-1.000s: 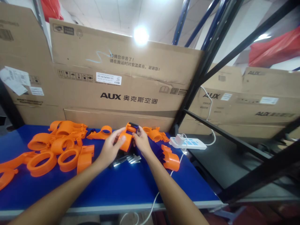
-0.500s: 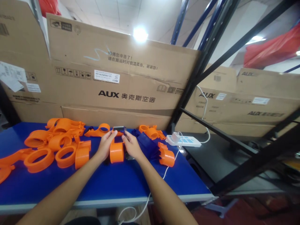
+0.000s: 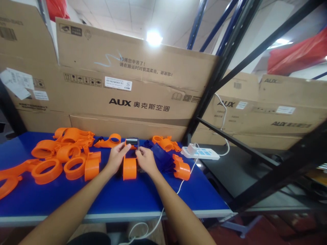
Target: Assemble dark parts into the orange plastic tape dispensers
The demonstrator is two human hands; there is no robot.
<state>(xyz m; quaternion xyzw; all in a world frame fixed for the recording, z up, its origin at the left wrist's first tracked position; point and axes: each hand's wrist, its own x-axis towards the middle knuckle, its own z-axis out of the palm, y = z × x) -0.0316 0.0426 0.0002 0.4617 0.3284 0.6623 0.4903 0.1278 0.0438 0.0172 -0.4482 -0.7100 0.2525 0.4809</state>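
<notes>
Between my hands is an orange tape dispenser (image 3: 129, 169), its ring end toward me and a dark frame with a shiny roller (image 3: 131, 141) at its far end. My left hand (image 3: 118, 157) grips its left side, the thumb near the roller. On the other side my right hand (image 3: 146, 158) is closed at the dark frame's edge, its fingertips partly hidden. To the left lies a heap of orange dispenser bodies (image 3: 47, 170). Dark blue plastic parts (image 3: 161, 157) lie just right of my right hand.
More orange pieces (image 3: 166, 143) rest at the back, and another orange body (image 3: 182, 169) lies on the right. A white power strip (image 3: 204, 153) straddles the table's right edge, its cable (image 3: 180, 187) running over the front. Cardboard (image 3: 143, 85) walls the back; a black rack post (image 3: 204, 98) stands right.
The tape dispenser was tilted and held higher, its ring in my left hand. It has been lowered and turned, ring toward me and roller away. Over the last half second the hands barely move.
</notes>
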